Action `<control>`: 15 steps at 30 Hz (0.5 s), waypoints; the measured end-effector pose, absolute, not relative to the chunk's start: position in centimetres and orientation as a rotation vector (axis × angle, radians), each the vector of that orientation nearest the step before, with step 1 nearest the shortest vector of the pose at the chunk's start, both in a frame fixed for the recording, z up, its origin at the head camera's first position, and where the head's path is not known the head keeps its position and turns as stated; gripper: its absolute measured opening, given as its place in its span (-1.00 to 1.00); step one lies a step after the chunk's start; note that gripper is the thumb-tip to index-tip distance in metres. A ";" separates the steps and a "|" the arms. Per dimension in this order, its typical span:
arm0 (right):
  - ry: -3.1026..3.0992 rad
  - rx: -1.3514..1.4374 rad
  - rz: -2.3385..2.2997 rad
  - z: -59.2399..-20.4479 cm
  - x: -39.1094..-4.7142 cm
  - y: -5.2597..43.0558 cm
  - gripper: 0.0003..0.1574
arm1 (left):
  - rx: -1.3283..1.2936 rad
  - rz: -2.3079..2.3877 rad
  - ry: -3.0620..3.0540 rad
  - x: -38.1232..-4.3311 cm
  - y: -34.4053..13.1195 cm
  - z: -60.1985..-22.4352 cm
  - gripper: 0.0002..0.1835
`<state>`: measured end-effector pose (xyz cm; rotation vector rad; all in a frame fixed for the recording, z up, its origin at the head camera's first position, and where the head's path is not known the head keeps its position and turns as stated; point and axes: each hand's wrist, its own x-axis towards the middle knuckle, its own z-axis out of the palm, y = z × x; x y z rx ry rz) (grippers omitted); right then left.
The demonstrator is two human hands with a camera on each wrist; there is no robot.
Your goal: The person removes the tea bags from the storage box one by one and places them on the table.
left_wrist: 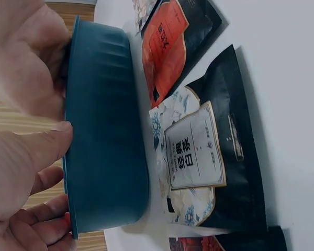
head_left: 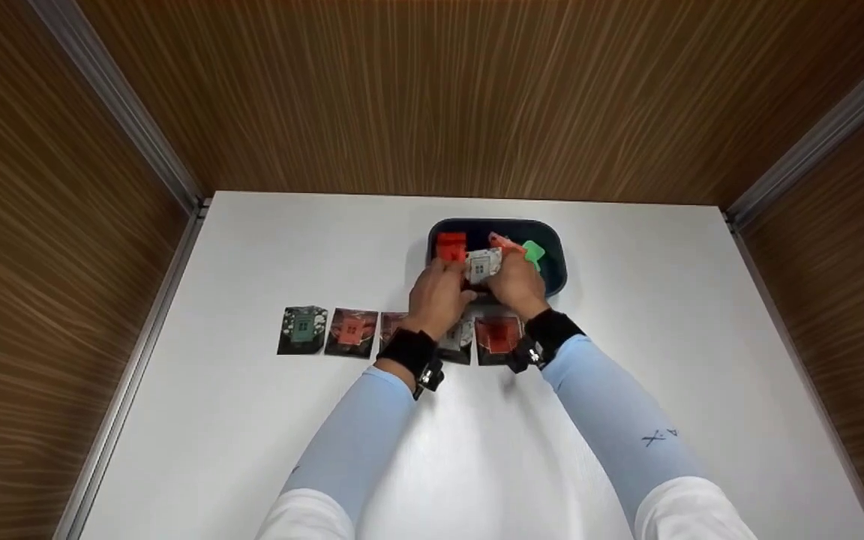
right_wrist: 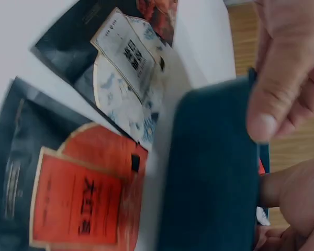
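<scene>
Both hands are busy at a teal plastic tub (head_left: 561,262), which stands on the white bench (head_left: 664,300) near its far edge. The right hand (head_left: 518,283) appears to have its grip closed on a white-labelled pouch (head_left: 483,266) inside the tub. The left hand (head_left: 438,300) lays its thumb on the near rim, and its fingers reach over the opening, close to a red packet (head_left: 451,244); whether this grip grasps the rim or the packet, I cannot tell. I suppose that the thumb there keeps the tub from sliding. The tub holds also a pinkish-orange packet (head_left: 503,240) and a green object (head_left: 534,253); perhaps this crowding explains why the pouch is tilted up.

In front lie a green-labelled pouch (head_left: 303,328), a red-labelled pouch (head_left: 352,332), a third pouch (head_left: 390,325) partly hidden, a white-tea pouch (left_wrist: 196,151) and a red-fronted pouch (right_wrist: 83,196). They make one row, faces upward, probably so that each label can be read.

The row lies just beside the tub's near wall, so the wrists must pass above it; the black wrist straps (head_left: 554,332) could brush it. To the right there is wide room, but behind the tub only a narrow strip before the wood-grain panel (head_left: 439,97).
</scene>
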<state>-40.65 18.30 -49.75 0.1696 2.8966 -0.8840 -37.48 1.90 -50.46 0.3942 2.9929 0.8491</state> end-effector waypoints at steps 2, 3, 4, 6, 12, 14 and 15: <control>2.889 0.144 -1.002 -49.4 -40.6 19.1 -0.29 | 0.381 0.852 2.972 -37.6 1.8 -50.3 -0.44; 2.881 0.136 -1.054 -49.2 -40.6 19.5 -0.31 | 0.373 0.859 2.959 -37.7 1.7 -50.3 -0.43; 2.878 0.139 -1.090 -49.0 -40.6 19.9 -0.42 | 0.363 0.870 2.945 -37.7 1.6 -50.2 -0.41; 2.870 0.168 -1.162 -48.6 -40.3 20.4 -0.60 | 0.345 0.900 2.925 -37.8 1.5 -49.9 -0.39; 2.791 0.096 -1.457 -47.7 -38.8 20.9 -0.67 | 0.279 1.157 2.850 -38.1 1.1 -48.8 -0.31; 2.735 0.057 -1.556 -47.5 -38.1 20.7 -0.68 | 0.249 1.289 2.783 -38.1 1.0 -48.4 -0.27; 2.714 0.037 -1.593 -47.4 -37.8 20.7 -0.68 | 0.235 1.360 2.738 -38.1 0.9 -48.3 -0.25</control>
